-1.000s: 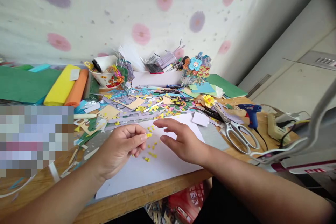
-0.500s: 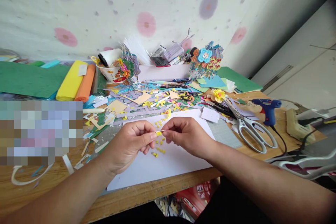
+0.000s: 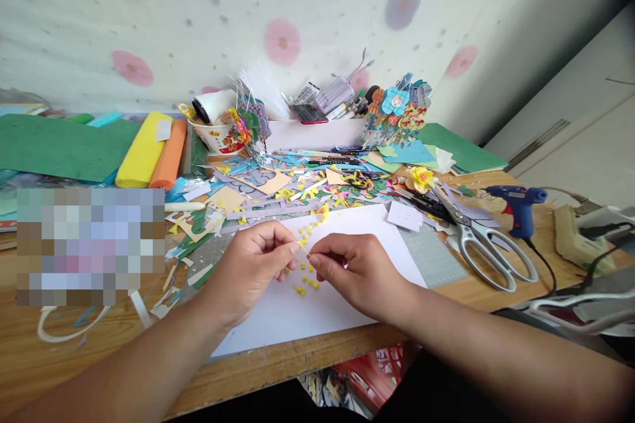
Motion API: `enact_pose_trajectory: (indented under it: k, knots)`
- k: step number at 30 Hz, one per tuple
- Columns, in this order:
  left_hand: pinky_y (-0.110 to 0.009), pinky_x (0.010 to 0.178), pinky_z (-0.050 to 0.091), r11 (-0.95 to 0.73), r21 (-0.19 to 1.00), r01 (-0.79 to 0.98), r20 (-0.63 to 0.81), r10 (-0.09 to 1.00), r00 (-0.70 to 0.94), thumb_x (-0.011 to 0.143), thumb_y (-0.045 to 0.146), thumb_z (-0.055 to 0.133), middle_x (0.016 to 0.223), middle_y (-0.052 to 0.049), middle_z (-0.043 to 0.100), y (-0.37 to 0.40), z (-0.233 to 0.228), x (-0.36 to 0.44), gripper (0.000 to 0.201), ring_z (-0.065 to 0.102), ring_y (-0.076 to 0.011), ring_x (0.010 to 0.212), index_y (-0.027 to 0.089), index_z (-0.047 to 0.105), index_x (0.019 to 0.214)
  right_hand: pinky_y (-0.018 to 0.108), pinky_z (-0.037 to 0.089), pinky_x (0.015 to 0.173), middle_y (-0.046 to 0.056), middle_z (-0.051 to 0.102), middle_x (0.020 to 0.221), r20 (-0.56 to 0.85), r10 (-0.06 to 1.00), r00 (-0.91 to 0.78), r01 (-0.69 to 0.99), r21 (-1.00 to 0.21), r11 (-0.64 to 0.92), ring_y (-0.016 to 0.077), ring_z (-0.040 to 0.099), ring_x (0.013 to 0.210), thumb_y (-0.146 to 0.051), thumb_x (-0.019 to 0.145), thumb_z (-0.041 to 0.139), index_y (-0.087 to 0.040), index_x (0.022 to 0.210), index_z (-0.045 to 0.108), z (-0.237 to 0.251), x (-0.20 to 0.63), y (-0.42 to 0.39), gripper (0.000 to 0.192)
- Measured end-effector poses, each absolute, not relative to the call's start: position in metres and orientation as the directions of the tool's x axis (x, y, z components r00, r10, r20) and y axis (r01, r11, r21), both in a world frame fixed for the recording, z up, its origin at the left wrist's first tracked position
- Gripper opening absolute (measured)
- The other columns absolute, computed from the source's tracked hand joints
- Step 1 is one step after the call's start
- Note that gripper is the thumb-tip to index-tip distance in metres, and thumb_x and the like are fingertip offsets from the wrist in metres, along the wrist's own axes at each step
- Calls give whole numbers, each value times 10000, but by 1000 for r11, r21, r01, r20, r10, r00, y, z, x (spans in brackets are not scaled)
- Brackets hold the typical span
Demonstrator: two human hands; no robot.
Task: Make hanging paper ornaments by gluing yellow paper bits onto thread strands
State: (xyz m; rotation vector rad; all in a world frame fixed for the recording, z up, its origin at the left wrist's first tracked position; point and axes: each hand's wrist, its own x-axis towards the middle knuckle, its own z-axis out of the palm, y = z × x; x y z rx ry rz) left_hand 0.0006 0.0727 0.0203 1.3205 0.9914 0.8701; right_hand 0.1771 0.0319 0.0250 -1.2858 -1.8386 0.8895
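Observation:
My left hand (image 3: 251, 268) and my right hand (image 3: 354, 271) meet fingertip to fingertip above a white sheet of paper (image 3: 342, 297). Between them they pinch a thin pale strip (image 3: 303, 250) with a small yellow bit at its left end. Several tiny yellow paper pieces (image 3: 307, 283) lie scattered on the sheet just below and behind the fingers.
Silver scissors (image 3: 483, 244) and a blue glue gun (image 3: 518, 206) lie to the right. A heap of coloured paper scraps (image 3: 292, 188), a white box of pens (image 3: 312, 132), a cup (image 3: 215, 135) and yellow and orange rolls (image 3: 153, 152) stand behind. The wooden table edge (image 3: 297, 360) runs in front.
My right hand came off the sheet, met the left hand and took the other end of the strip. The camera view shifted slightly left and up.

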Motion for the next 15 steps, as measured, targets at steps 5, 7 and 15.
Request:
enact_pose_trajectory:
  k: [5, 7, 15]
  knots:
    - [-196, 461, 375, 123, 992, -23, -107, 926, 361, 714, 237, 668, 516, 49, 574, 71, 22, 2, 121, 478, -79, 483, 181, 597, 634, 237, 446, 597, 10, 681, 713, 96, 974, -203, 380, -909, 169, 121, 580, 633, -269, 862, 554, -165, 803, 687, 20, 174, 36, 179]
    - [-200, 470, 378, 139, 990, -29, -119, 922, 369, 721, 239, 668, 522, 46, 577, 71, 22, 2, 122, 481, -79, 486, 179, 602, 638, 241, 459, 602, 17, 686, 745, 97, 980, -173, 316, -937, 148, 125, 585, 651, -302, 842, 589, -169, 826, 681, 17, 172, 37, 163]
    - [-213, 464, 354, 167, 984, -58, -133, 918, 373, 704, 251, 680, 520, 45, 566, 68, 22, 2, 140, 462, -78, 471, 179, 594, 621, 227, 490, 565, 3, 685, 694, 185, 979, -85, 287, -937, 202, 120, 597, 602, -254, 787, 671, -191, 897, 709, 9, 166, 35, 133]
